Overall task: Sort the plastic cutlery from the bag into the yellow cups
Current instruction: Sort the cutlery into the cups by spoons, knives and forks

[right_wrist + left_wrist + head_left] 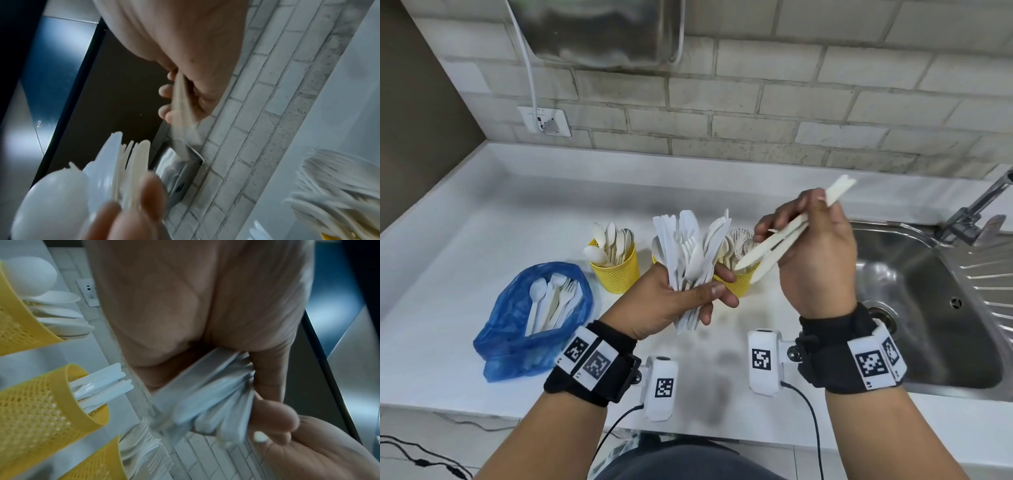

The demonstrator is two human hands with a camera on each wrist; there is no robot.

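Observation:
My left hand (pixel 705 294) grips a fanned bundle of white plastic cutlery (pixel 688 253) by the handles, above the counter; the handles (pixel 205 402) fill the left wrist view. My right hand (pixel 791 222) pinches a few cream knives (pixel 774 246), tips pointing down-left toward the cups. The left yellow cup (pixel 616 274) holds spoons, and the right yellow cup (pixel 739 286) holds forks. A middle yellow cup (pixel 41 410) with knives is hidden behind the bundle in the head view. The blue bag (pixel 510 335) lies open at the left with several pieces inside.
A steel sink (pixel 928 342) with a tap (pixel 979 212) lies just right of my right hand. The tiled wall with a socket (pixel 544 121) stands behind the white counter (pixel 482 222). Camera cables hang off the front edge.

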